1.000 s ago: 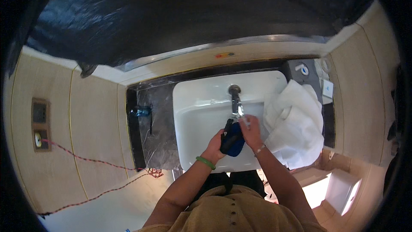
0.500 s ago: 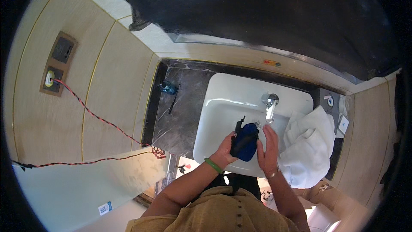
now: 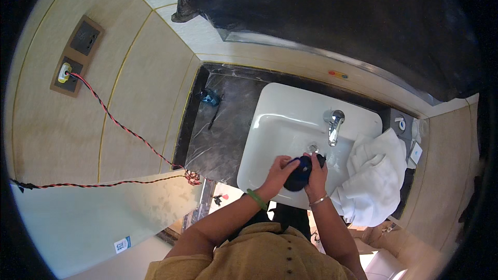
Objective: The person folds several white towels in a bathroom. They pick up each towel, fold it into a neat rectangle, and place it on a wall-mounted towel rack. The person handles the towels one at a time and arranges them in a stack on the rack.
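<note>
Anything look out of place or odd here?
Yes: a white cloth lies crumpled over the right side of the sink, where it could get wet, and a red-black cord is tangled beside the dark counter.

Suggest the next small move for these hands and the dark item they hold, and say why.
Probably a small shift of the dark blue item away from the body, farther over the sink. The left hand and right hand hold it from either side near the sink's close rim, while the drain lies just beyond it and the faucet stands ahead, to its right.
</note>
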`<action>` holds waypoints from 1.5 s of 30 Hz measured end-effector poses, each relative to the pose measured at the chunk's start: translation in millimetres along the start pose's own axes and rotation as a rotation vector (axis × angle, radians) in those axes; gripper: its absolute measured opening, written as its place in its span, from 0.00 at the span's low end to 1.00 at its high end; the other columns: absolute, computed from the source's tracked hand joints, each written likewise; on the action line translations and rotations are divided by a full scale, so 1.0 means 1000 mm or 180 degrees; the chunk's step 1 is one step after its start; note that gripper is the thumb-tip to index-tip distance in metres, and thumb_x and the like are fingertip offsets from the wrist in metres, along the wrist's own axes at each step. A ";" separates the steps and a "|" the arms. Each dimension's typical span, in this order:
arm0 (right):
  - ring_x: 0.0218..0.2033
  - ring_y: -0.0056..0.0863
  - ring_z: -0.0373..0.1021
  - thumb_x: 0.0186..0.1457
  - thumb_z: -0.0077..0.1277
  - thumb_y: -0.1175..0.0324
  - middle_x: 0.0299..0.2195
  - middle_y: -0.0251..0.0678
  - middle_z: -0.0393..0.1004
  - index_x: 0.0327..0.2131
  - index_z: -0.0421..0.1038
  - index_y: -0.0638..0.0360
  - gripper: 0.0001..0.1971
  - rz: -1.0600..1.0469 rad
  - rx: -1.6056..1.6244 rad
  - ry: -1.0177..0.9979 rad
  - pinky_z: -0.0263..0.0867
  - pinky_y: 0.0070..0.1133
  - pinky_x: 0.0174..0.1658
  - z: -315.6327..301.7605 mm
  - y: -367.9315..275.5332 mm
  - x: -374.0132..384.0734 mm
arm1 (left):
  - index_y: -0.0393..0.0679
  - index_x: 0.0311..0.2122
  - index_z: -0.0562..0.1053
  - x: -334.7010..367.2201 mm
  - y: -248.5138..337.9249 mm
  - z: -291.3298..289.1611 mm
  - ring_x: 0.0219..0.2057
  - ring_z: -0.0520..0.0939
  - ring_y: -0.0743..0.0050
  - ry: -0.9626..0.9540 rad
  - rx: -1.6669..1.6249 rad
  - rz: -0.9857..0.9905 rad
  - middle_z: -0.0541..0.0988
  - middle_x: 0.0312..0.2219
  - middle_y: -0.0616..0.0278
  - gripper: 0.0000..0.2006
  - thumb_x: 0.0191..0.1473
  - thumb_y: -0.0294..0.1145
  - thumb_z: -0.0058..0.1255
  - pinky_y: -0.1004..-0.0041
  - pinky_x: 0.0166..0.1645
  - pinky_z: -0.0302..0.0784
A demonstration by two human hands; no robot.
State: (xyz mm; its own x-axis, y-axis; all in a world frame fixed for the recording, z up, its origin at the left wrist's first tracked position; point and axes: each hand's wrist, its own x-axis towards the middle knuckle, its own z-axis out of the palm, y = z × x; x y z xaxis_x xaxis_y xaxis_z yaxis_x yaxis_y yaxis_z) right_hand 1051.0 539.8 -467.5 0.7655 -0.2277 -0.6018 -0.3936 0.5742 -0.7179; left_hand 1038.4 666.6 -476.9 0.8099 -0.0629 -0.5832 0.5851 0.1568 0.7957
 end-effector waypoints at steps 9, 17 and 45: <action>0.31 0.34 0.68 0.45 0.61 0.63 0.28 0.36 0.70 0.29 0.69 0.58 0.13 -0.2473 -0.2817 -0.0882 0.64 0.26 0.35 0.018 -0.003 -0.050 | 0.46 0.45 0.72 -0.013 0.022 -0.014 0.42 0.76 0.68 -0.0982 -0.2221 -0.0795 0.76 0.39 0.61 0.17 0.53 0.42 0.54 0.65 0.49 0.73; 0.32 0.30 0.65 0.46 0.55 0.54 0.25 0.32 0.69 0.20 0.72 0.55 0.15 -0.4546 -0.3931 -0.2251 0.58 0.28 0.42 0.050 -0.047 -0.069 | 0.40 0.40 0.74 0.015 0.092 -0.007 0.37 0.77 0.75 -0.2295 -0.0462 -0.1574 0.76 0.33 0.62 0.11 0.54 0.35 0.51 0.76 0.45 0.74; 0.35 0.39 0.65 0.46 0.51 0.62 0.34 0.39 0.66 0.31 0.67 0.60 0.12 -0.3011 -0.4326 -0.2447 0.63 0.29 0.43 -0.004 -0.007 -0.011 | 0.36 0.46 0.70 0.056 0.057 -0.053 0.33 0.78 0.72 -0.1153 0.1263 -0.1055 0.77 0.35 0.60 0.21 0.54 0.43 0.53 0.72 0.40 0.75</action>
State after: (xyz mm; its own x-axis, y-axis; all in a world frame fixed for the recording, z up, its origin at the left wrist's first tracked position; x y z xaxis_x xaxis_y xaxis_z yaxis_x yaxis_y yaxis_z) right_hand 1043.5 535.1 -457.4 0.8344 0.5371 0.1238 0.4684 -0.5726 -0.6729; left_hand 1114.6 723.8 -473.1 0.5048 -0.3863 -0.7720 0.7220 -0.3013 0.6229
